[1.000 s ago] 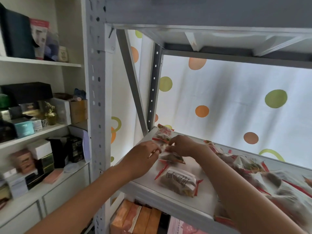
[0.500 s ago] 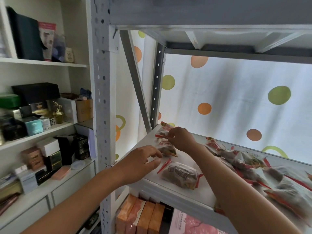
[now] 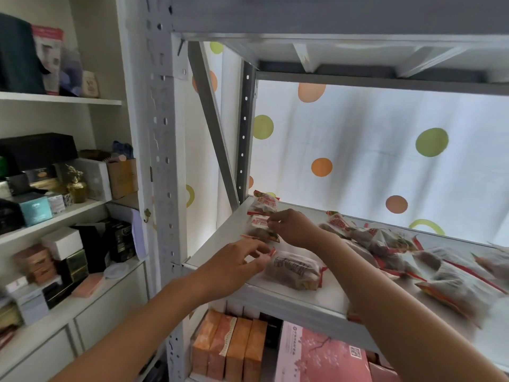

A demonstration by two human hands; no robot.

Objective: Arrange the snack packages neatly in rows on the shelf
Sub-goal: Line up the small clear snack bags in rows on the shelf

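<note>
The left hand (image 3: 237, 264) reaches in from the near edge of the shelf (image 3: 300, 300), fingers loosely spread and bent. Its fingertips touch the red crimped end of the front packet (image 3: 293, 270), which lies flat just to the right of that hand, back side up. Whether the fingertips pinch the crimp or only nudge it is hard to tell; it looks like a light touch, not a full grip.

Just beyond the left hand, the right hand (image 3: 293, 227) hovers low over the middle packet (image 3: 261, 230), fingers curled, the tips pinching or pressing its near edge. Straight past the right hand's fingertips, against the back left corner, lies the rear packet (image 3: 264, 204), its red label facing up.

These three packets form a short column running away from the hands along the shelf's left side. It reads as the start of a first row, though the front one sits a little askew and further right than the two behind it, so it probably needs squaring.

To the right of the right forearm, and beyond it toward the curtain (image 3: 385, 139), a loose pile (image 3: 385, 244) of packets sprawls across the rest of the shelf, overlapping and pointing every way; more blurred ones (image 3: 454, 288) lie further right. None of these is in line yet.

By this view the task is at an early stage: one row begun, most of the packets left to sort.
</note>
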